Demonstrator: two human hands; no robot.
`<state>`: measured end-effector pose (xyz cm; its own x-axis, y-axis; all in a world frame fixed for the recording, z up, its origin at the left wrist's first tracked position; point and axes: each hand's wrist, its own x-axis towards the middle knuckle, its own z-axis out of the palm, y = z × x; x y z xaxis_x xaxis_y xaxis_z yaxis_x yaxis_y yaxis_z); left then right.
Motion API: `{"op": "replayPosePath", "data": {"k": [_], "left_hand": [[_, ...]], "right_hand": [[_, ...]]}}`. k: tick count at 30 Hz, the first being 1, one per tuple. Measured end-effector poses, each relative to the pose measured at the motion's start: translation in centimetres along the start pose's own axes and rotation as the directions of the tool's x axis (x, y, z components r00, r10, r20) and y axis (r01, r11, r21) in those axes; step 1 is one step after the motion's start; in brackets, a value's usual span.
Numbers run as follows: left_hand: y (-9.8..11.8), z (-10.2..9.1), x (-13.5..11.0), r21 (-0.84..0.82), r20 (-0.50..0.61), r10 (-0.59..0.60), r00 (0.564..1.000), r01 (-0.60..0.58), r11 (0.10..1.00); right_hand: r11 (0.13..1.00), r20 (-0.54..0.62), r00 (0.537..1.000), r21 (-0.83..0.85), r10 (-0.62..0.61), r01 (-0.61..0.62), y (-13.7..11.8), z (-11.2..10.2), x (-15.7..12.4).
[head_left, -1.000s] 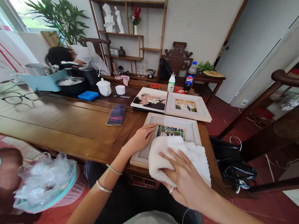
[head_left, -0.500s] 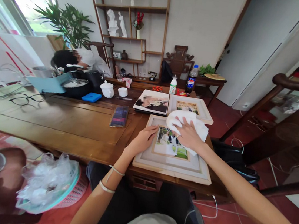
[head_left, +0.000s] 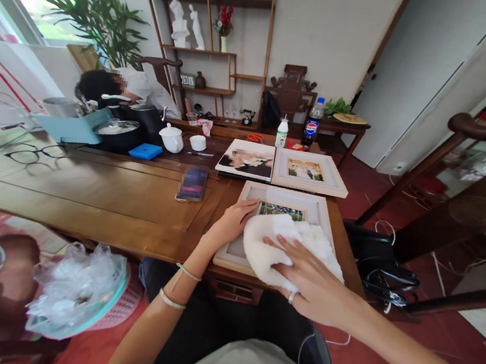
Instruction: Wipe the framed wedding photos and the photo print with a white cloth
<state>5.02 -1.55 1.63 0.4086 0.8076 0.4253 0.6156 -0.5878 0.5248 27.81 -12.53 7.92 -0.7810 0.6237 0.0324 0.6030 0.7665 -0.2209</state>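
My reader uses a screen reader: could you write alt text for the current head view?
A person's right hand lies on a white cloth that covers much of a framed photo on a wooden table; the left hand rests on the frame's left side. Another framed photo lies beyond.

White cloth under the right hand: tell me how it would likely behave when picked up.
The white cloth would probably flop, since it bends and bunches loosely under the right hand. Its fluffy surface suggests it's light for its size and not slippery. It seems unlikely to roll, lying spread across the picture frame.
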Motion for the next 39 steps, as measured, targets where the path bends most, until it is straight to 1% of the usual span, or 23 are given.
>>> {"op": "replayPosePath", "data": {"k": [2,5,6,8,10,11,13,15,18,22,25,27,28,30,32,36,39], "left_hand": [[0.1,-0.1,0.0,-0.006,0.006,0.010,1.000,-0.010,1.000],[-0.1,0.0,-0.1,-0.013,0.007,0.009,1.000,-0.009,1.000],[-0.2,0.0,-0.1,-0.012,0.006,-0.001,1.000,0.001,1.000],[-0.4,0.2,-0.2,-0.005,0.004,-0.022,1.000,0.022,1.000],[-0.5,0.3,-0.2,0.004,0.003,-0.030,1.000,0.030,1.000],[-0.5,0.3,-0.2,0.005,0.001,-0.031,1.000,0.031,1.000],[-0.6,0.4,-0.2,0.000,-0.010,-0.038,0.999,0.038,0.999],[-0.6,0.4,-0.2,-0.008,-0.021,-0.042,0.999,0.042,0.999],[-0.6,0.6,-0.2,-0.006,-0.032,-0.043,0.999,0.043,0.999],[-0.5,0.7,-0.1,-0.005,-0.042,-0.040,0.998,0.040,0.999],[-0.5,0.6,-0.1,-0.005,-0.039,-0.037,0.999,0.037,0.999],[-0.5,0.4,-0.1,-0.008,-0.026,-0.027,0.999,0.027,1.000],[-0.5,0.4,-0.1,-0.012,-0.024,-0.020,1.000,0.020,1.000],[-0.5,0.2,-0.1,-0.019,-0.032,-0.009,0.999,0.008,1.000],[-0.4,0.1,-0.1,-0.025,-0.045,-0.007,0.999,0.006,1.000],[-0.3,0.1,-0.2,-0.031,-0.051,-0.027,0.998,0.026,0.999],[-0.3,0.2,-0.3,-0.027,-0.049,-0.038,0.998,0.036,0.999]], "right_hand": [[0.998,-0.032,0.999,-0.048,0.028,-0.030,1.1,0.5,0.4],[0.973,-0.102,0.987,-0.183,0.124,-0.141,4.5,0.6,2.1],[0.952,-0.138,0.976,-0.235,0.168,-0.197,6.0,0.5,2.9],[0.891,-0.237,0.938,-0.320,0.253,-0.322,8.8,-0.1,4.4],[0.835,-0.314,0.900,-0.368,0.302,-0.409,11.0,-0.7,5.9],[0.823,-0.315,0.896,-0.381,0.312,-0.421,11.7,-0.9,6.6],[0.829,-0.247,0.912,-0.389,0.328,-0.403,12.3,-1.2,7.6],[0.849,-0.147,0.928,-0.375,0.343,-0.373,11.8,-1.2,8.0],[0.881,-0.051,0.945,-0.350,0.323,-0.319,9.1,-1.3,7.5],[0.940,0.065,0.971,-0.275,0.230,-0.204,3.1,-2.0,5.7],[0.973,0.154,0.976,-0.192,0.158,-0.127,-1.6,-1.5,5.1],[0.975,0.151,0.976,-0.186,0.154,-0.125,-3.8,-0.6,5.2],[0.973,0.135,0.978,-0.186,0.161,-0.135,-4.4,0.0,5.2],[0.974,0.110,0.978,-0.163,0.176,-0.157,-4.8,0.9,5.2],[0.976,0.091,0.978,-0.126,0.189,-0.177,-4.3,1.2,4.4],[0.964,0.049,0.969,-0.122,0.243,-0.236,-2.2,0.3,0.9],[0.941,0.014,0.951,-0.150,0.307,-0.302,-0.7,-0.4,-1.6]]}}
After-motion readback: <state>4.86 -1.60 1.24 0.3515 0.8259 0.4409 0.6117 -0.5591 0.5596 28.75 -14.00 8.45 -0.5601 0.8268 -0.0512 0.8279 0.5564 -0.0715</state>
